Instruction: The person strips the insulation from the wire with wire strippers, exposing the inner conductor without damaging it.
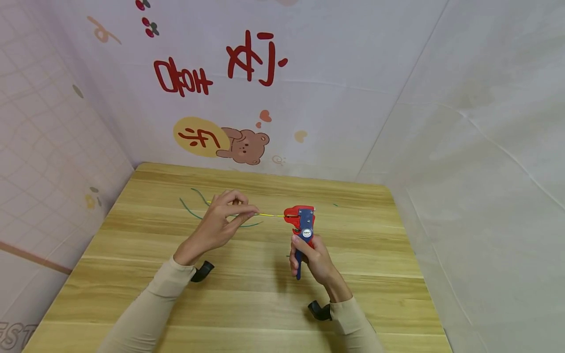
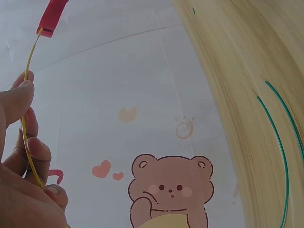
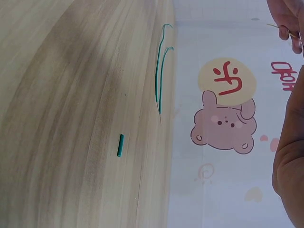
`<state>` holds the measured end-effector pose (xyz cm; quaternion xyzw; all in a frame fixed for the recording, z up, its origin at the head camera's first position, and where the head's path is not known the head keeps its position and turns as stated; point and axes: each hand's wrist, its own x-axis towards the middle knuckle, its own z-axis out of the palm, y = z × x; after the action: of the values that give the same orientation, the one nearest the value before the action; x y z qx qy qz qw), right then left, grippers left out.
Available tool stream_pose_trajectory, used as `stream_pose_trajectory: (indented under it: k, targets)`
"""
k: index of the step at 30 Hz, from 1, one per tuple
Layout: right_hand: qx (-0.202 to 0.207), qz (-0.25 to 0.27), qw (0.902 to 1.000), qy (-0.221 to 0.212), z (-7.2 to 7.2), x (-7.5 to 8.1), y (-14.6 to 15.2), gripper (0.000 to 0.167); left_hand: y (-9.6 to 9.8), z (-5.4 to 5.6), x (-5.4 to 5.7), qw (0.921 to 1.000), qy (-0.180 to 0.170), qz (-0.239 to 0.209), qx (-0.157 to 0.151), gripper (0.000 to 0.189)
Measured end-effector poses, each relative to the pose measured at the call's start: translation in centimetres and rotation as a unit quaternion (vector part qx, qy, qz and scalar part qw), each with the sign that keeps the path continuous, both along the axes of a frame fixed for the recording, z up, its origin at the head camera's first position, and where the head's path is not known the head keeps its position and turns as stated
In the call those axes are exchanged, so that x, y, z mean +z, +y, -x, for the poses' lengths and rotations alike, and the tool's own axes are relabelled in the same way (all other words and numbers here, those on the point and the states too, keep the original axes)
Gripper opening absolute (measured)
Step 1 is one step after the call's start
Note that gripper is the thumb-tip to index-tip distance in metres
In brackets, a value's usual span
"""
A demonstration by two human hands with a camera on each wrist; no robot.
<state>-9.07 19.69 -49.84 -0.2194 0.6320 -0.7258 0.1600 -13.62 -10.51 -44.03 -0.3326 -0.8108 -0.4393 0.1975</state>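
My left hand (image 1: 220,223) pinches a yellow wire (image 1: 268,214) between thumb and fingertips, above the table; in the left wrist view the wire (image 2: 29,61) runs down across the palm. Gripped by its blue handle, a red and blue wire stripper (image 1: 305,215) stands upright in my right hand (image 1: 315,257). The wire's end sits in the red nose of the stripper (image 2: 50,19). A short bare metal stretch shows just outside that nose, with yellow insulation on both sides. Whether the handles are fully squeezed cannot be told.
Two green wires (image 2: 280,137) with bare tips lie on the wooden table (image 1: 247,304), behind and under the left hand. A short green insulation piece (image 3: 120,145) lies further right. Printed cloth walls (image 1: 326,98) stand behind and beside the table. A black curved mount (image 1: 203,271) sits at each wrist.
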Motion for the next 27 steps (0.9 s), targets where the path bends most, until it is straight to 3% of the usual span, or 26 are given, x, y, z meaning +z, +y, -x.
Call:
stream_pose_trajectory:
  k: [27]
  targets:
    - [-0.02,-0.006,0.9997,-0.014,0.07,-0.28,-0.21,0.053,-0.09,0.06,-0.38,0.9999,0.008,-0.006,-0.007,0.023]
